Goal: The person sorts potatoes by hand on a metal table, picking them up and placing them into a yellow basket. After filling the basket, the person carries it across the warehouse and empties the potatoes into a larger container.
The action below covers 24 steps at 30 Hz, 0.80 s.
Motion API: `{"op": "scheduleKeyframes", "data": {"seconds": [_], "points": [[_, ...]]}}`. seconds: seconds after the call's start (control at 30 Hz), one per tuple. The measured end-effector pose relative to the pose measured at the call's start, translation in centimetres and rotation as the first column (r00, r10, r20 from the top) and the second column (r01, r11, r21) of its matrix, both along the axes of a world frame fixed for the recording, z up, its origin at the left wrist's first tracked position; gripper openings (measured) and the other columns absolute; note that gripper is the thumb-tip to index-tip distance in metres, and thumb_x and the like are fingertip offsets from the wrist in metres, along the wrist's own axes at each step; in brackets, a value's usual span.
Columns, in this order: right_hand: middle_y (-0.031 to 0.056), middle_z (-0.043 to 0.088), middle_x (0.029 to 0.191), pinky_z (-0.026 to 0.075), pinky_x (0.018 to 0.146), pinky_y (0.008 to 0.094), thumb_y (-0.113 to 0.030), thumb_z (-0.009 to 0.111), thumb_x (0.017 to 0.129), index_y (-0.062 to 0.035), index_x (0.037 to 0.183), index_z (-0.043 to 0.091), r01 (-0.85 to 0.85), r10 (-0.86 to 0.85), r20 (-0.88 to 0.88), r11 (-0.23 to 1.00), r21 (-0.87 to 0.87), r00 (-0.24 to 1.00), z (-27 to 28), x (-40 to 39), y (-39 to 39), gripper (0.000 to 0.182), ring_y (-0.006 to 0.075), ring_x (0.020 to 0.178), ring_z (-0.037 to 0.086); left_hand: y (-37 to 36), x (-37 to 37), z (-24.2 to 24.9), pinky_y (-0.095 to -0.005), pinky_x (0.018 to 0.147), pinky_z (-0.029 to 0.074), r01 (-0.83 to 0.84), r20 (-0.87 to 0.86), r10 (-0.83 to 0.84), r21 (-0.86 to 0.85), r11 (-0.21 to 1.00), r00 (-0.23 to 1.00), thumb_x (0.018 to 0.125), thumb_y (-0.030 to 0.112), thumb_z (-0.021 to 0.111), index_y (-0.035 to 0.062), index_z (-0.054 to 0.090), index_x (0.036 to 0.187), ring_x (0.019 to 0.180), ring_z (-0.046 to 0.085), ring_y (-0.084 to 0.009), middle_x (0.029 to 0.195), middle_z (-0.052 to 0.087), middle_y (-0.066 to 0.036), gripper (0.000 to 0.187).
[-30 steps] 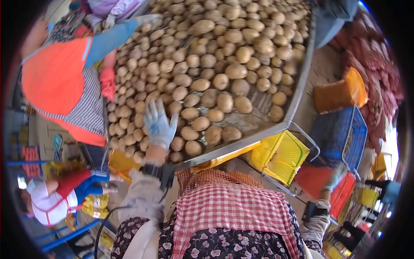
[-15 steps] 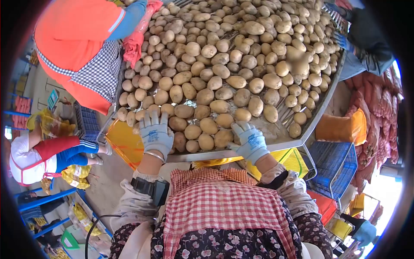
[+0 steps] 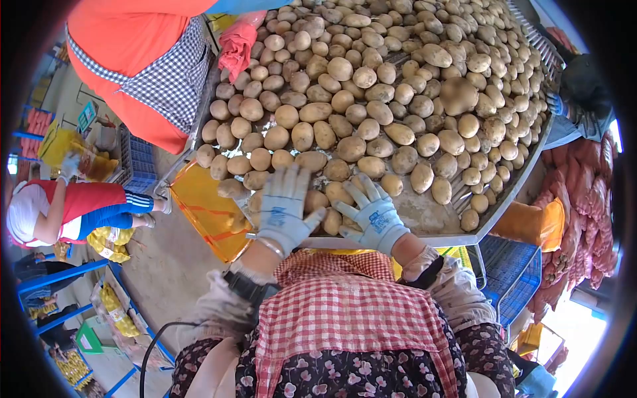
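Left hand [image 3: 286, 213], right hand [image 3: 377, 220]: fingers lay spread among potatoes [image 3: 400, 134], gripping none; hard pulls risked spills off bench [image 3: 418, 217].

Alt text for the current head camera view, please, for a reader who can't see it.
Gloved left hand and right hand, palms down, fingers spread, over potatoes at the near edge of a heaped metal table. A person in orange stands at left; reddish sacks are piled at right.
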State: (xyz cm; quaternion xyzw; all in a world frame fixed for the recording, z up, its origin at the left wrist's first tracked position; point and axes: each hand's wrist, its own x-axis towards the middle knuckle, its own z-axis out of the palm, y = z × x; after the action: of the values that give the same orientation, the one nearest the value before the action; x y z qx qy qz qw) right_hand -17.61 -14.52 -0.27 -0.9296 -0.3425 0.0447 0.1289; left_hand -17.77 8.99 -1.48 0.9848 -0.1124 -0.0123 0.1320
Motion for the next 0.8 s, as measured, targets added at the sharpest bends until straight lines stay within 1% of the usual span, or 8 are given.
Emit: {"op": "scheduleKeyframes", "data": {"seconds": [0.1,0.17,0.23,0.5,0.63,0.7,0.73,0.8], "points": [[0.0143,0.045,0.136,0.032,0.105,0.0525,-0.047,0.068,0.075,-0.0205,0.128,0.054,0.034,-0.036,0.022,0.996,0.088,0.999,1.7,1.2,-0.5,0.061,0.0387,0.127,0.039,1.6,0.9,-0.6,-0.0531,0.112,0.019,0.082,-0.011,-0.083,-0.041,0.996,0.997,0.075,0.052,0.064,0.0062,0.04,0.139,0.137,0.023,-0.0399,0.148,0.029,-0.02,0.082],[0.0135,0.048,0.133,0.034,0.103,0.052,-0.047,0.069,0.073,-0.0182,0.127,0.055,0.088,-0.093,0.021,0.982,0.169,0.995,1.9,0.8,-2.2,0.062,0.0371,0.124,0.043,4.7,0.1,-0.4,-0.054,0.111,0.019,-0.005,0.047,-0.003,0.181,0.983,0.999,0.074,0.053,0.064,0.0097,0.037,0.142,0.137,0.023,-0.0392,0.148,0.029,-0.018,0.085],[0.0111,0.054,0.125,0.038,0.097,0.0497,-0.047,0.072,0.07,-0.0154,0.124,0.056,0.243,-0.242,0.022,0.969,-0.038,0.97,1.3,0.4,-3.7,0.064,0.0344,0.119,0.047,6.8,-1.1,-0.2,-0.0546,0.111,0.02,-0.02,0.009,0.018,0.196,0.98,1.0,0.074,0.049,0.067,0.0114,0.037,0.142,0.136,0.024,-0.0408,0.147,0.03,-0.017,0.083],[0.0105,0.06,0.097,0.047,0.074,0.0439,-0.038,0.058,0.085,-0.0142,0.117,0.058,-0.174,0.187,-0.097,0.976,0.128,0.977,-0.1,1.9,4.4,0.039,0.028,0.086,0.06,5.2,0.1,0.1,-0.0547,0.11,0.021,0.048,0.143,-0.042,-0.036,0.998,0.989,0.077,0.038,0.066,0.0104,0.042,0.138,0.133,0.03,-0.0398,0.145,0.034,-0.018,0.071],[0.0125,0.058,0.101,0.051,0.066,0.044,-0.035,0.058,0.086,-0.0127,0.118,0.055,0.113,-0.168,0.199,0.958,0.262,0.965,0.9,6.1,4.5,0.038,0.0297,0.084,0.063,7.4,0.2,1.6,-0.0511,0.109,0.026,0.031,-0.077,-0.021,0.12,0.992,0.997,0.081,0.037,0.061,0.0098,0.049,0.131,0.128,0.037,-0.039,0.138,0.041,-0.018,0.059],[0.0138,0.055,0.108,0.052,0.069,0.044,-0.03,0.059,0.086,-0.0114,0.119,0.053,0.154,-0.177,-0.147,0.975,-0.161,0.973,1.2,7.4,5.8,0.039,0.0304,0.086,0.064,7.9,1.5,2.0,-0.0504,0.106,0.03,-0.2,-0.403,0.202,0.049,0.979,0.893,0.082,0.035,0.059,0.009,0.051,0.128,0.126,0.039,-0.039,0.136,0.043,-0.019,0.054],[0.0144,0.053,0.112,0.053,0.071,0.0446,-0.028,0.061,0.085,-0.0114,0.119,0.052,0.2,-0.238,-0.136,0.949,-0.243,0.962,0.6,7.4,7.4,0.039,0.0309,0.091,0.065,6.9,1.8,0.8,-0.0518,0.103,0.033,-0.146,-0.033,0.146,0.007,0.989,0.989,0.081,0.036,0.061,0.0094,0.049,0.13,0.126,0.04,-0.0395,0.137,0.042,-0.019,0.057],[0.0144,0.053,0.113,0.053,0.072,0.0448,-0.029,0.061,0.084,-0.0114,0.119,0.052,0.23,-0.283,-0.143,0.925,-0.304,0.949,0.3,8.3,9.2,0.04,0.0311,0.093,0.065,3.8,3.7,1.8,-0.0518,0.103,0.033,-0.024,0.106,0.027,-0.026,0.999,0.994,0.08,0.038,0.062,0.009,0.048,0.13,0.126,0.04,-0.039,0.137,0.042,-0.019,0.059]]}}
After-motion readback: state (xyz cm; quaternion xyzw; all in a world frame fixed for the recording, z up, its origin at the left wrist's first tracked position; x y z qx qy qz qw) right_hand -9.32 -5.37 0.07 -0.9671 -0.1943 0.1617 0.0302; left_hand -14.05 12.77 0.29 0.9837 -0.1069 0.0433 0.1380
